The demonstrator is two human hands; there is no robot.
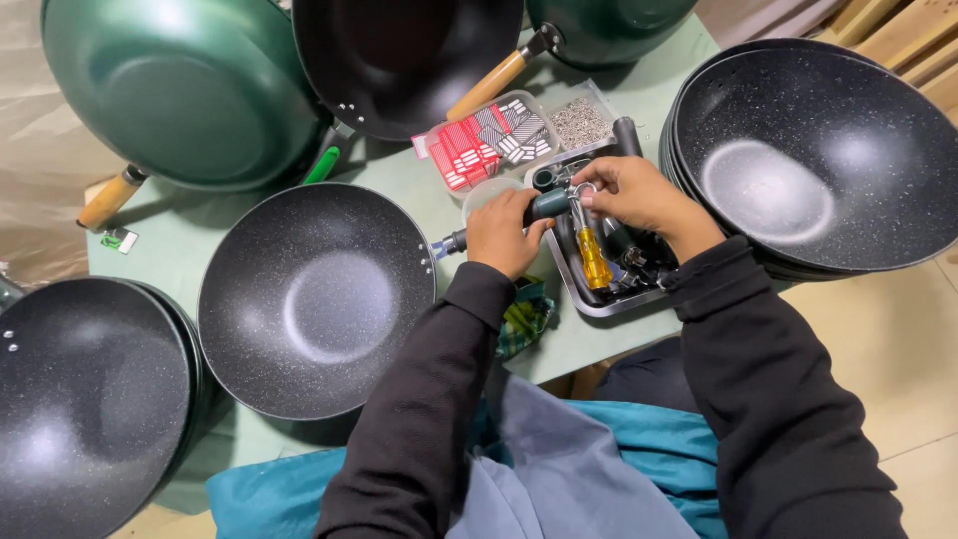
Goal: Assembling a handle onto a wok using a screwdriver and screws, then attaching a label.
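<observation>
A black speckled wok (pixel 314 299) lies on the green table in front of me, its dark handle (pixel 551 205) pointing right. My left hand (pixel 506 232) is closed around that handle. My right hand (pixel 639 195) pinches a small metal ring at the handle's end and holds a screwdriver with a yellow grip (pixel 594 257) that hangs down. Both hands work above a metal tray (pixel 584 296) holding dark parts.
Stacked black woks stand at the right (pixel 818 150) and lower left (pixel 85 399). Green woks with wooden handles (pixel 185 90) lean at the back. Clear plastic boxes hold red and white packets (pixel 489 140) and small screws (pixel 579 122). A green checked cloth (pixel 526 314) lies by the table edge.
</observation>
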